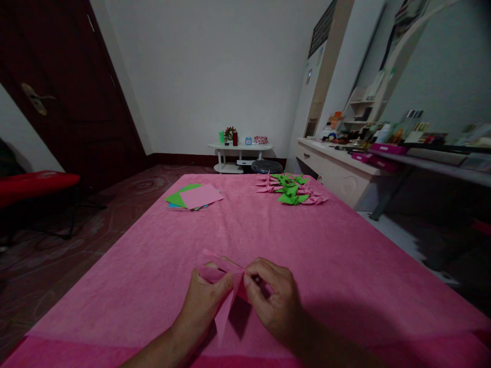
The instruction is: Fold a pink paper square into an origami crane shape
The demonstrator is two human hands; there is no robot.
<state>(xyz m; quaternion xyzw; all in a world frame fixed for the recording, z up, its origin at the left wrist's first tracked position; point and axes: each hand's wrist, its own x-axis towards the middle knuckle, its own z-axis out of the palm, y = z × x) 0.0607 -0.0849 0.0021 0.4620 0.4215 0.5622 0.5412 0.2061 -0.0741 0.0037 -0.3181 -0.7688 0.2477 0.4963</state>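
Observation:
Between my hands, just above the pink-covered table [161,260], is a partly folded sheet of pink origami paper [227,306] with several pointed flaps. My left hand [209,294] grips its left side, thumb in front and fingers behind. Thumb and forefinger of my right hand [274,294] pinch the paper at its right-hand point. Part of the paper is hidden behind my left fingers. Farther off at the right lie several folded paper cranes [292,193], green and pink. A stack of square paper sheets [201,196], pink on top of green and blue, lies at the far left.
Behind the table stand a round black stool [267,166] and a low white side table [215,146] bearing a red bottle, a green cup and flowers. A cluttered white dresser [337,171] is on the right. To the left is a red-topped seat [38,186].

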